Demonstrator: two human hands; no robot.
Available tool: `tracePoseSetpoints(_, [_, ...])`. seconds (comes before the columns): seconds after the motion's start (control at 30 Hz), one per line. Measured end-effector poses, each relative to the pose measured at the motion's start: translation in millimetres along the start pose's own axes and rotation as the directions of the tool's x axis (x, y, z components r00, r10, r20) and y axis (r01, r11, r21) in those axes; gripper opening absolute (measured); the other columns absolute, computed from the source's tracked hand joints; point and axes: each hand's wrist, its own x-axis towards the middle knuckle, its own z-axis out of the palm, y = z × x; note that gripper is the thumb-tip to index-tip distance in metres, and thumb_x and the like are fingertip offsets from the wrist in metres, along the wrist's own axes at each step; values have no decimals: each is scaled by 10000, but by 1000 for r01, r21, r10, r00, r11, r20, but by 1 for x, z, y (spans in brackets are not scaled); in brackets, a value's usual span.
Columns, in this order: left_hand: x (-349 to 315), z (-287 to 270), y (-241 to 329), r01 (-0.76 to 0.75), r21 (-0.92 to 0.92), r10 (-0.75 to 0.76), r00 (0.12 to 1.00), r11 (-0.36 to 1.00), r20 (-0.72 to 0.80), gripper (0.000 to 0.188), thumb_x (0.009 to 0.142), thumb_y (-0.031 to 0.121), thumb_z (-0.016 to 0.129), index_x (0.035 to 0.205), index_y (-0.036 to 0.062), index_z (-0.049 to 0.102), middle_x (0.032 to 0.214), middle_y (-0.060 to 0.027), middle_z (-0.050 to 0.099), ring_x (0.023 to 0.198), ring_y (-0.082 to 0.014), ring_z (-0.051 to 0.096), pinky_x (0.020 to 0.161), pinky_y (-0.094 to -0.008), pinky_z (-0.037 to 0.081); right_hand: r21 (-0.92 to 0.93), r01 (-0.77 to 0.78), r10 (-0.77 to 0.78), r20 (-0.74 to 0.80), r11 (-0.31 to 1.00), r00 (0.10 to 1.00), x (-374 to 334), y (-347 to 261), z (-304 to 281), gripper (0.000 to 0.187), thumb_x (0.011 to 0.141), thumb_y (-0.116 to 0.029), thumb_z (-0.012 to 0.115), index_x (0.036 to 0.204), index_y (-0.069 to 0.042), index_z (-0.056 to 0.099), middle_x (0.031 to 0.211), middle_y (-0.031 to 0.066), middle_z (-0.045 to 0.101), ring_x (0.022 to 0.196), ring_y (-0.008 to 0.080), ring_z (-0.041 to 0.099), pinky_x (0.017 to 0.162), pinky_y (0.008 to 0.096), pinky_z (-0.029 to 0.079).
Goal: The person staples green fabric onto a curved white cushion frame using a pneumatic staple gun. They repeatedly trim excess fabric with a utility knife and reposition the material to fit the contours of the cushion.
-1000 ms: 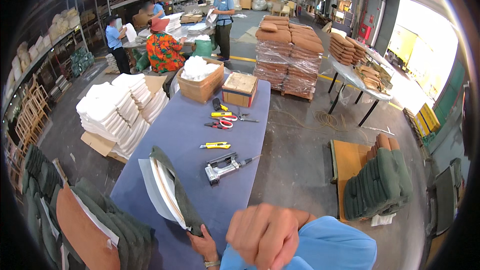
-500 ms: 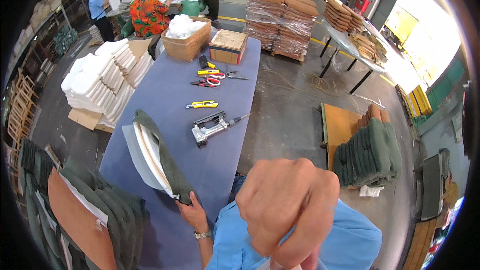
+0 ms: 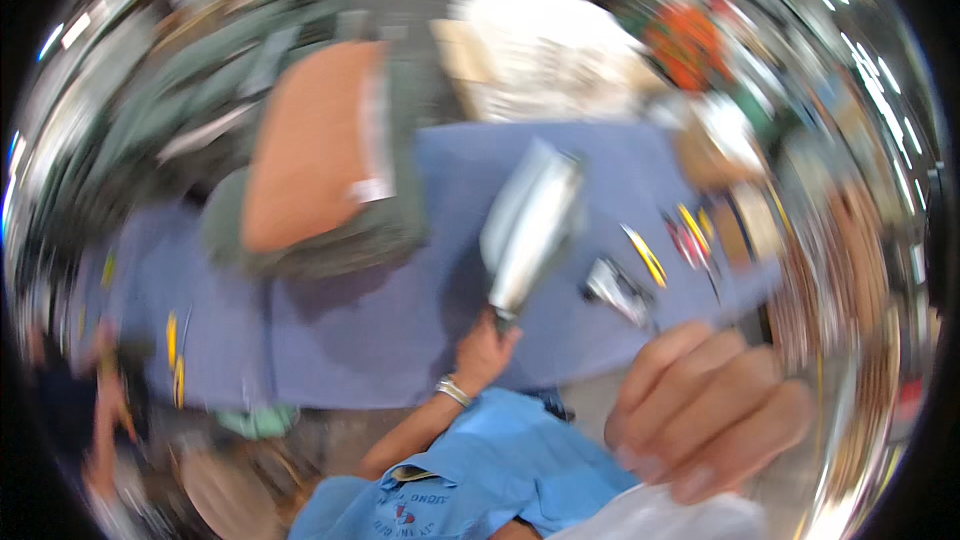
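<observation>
Swung sideways since the earlier frame, the view now has the counter (image 3: 340,345) running across it, the white-faced cushion (image 3: 530,230) near centre.

Fingers of the left hand (image 3: 483,348) are closed on the cushion's lower end, apparently to leave its long edges uncovered; the right hand (image 3: 705,410), lower right, is loosely curled, and I cannot tell whether it grips the white material (image 3: 665,515) below. Right of centre lie a staple gun (image 3: 618,290) and yellow utility knife (image 3: 643,258), probably kept within reach. Upper left, a brown cushion (image 3: 312,150) rests on green cushions (image 3: 350,262), likely piled to save room; white pads (image 3: 545,40) fill the upper centre.
</observation>
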Motion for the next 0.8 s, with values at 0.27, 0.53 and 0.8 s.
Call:
tracePoseSetpoints(0.27, [-4, 37, -14, 101, -31, -104, 987, 994, -123, 786, 976, 458, 649, 1568, 36, 351, 1227, -271, 682, 1071, -469, 680, 877, -563, 559, 697, -451, -239, 655, 558, 717, 38, 30, 81, 235, 1005, -205, 679, 863, -42, 588, 801, 142, 700, 586, 249, 668, 546, 354, 538])
tracePoseSetpoints(0.53, [-14, 68, 2, 286, -73, -290, 857, 955, -426, 763, 986, 460, 637, 1575, 57, 363, 1281, -250, 672, 1115, -449, 669, 900, -556, 553, 654, -413, -680, 217, 633, -700, 96, -21, 103, 171, 860, -140, 744, 707, -65, 722, 732, 117, 717, 629, 238, 654, 548, 358, 516])
tracePoseSetpoints(0.8, [5, 108, 40, 279, -58, -264, 793, 959, -550, 741, 997, 461, 624, 1581, 79, 375, 1335, -230, 661, 1159, -430, 659, 923, -550, 546, 805, -313, -469, 559, 503, 683, 8, -28, -20, 236, 1035, -253, 638, 970, -44, 547, 878, 118, 680, 561, 225, 620, 509, 336, 533])
